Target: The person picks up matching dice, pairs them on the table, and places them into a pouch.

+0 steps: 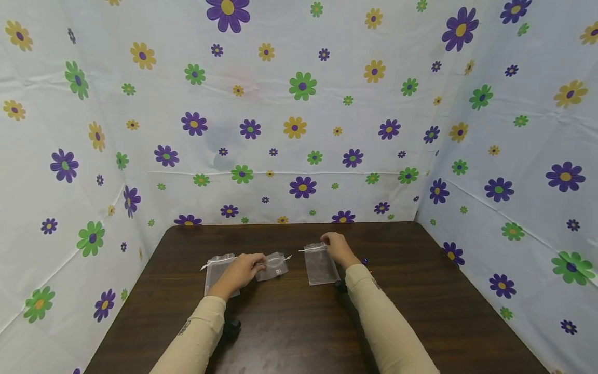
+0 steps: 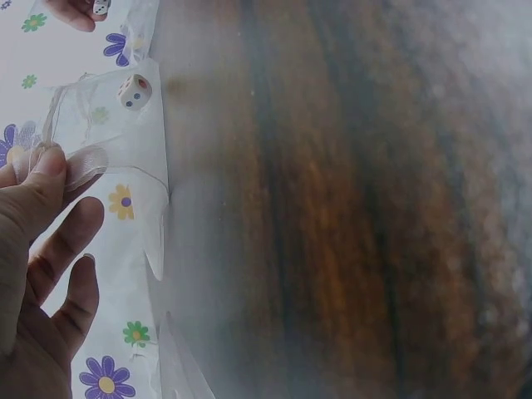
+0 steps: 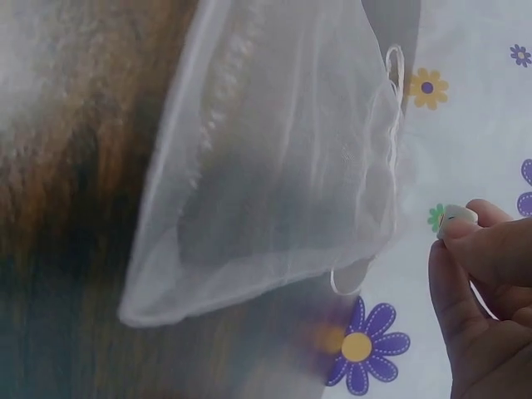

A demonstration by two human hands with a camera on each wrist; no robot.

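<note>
My left hand [image 1: 244, 270] pinches a small sheer white drawstring bag [image 1: 273, 266] between thumb and finger. A white die [image 2: 135, 92] shows in that bag in the left wrist view. My right hand [image 1: 340, 248] is at the top of another sheer drawstring bag [image 1: 321, 269]. Between its thumb and fingertip it holds a white die [image 3: 457, 221], seen in the right wrist view beyond the bag's drawstring end. Partly under my left hand and wrist is a third sheer bag [image 1: 216, 275] with a white drawstring.
The dark brown wooden table [image 1: 289, 332] spreads under both arms. Small shiny purple bits [image 1: 365, 261] lie just right of my right wrist. Flower-patterned white cloth [image 1: 280, 104] hangs behind the table and along both sides.
</note>
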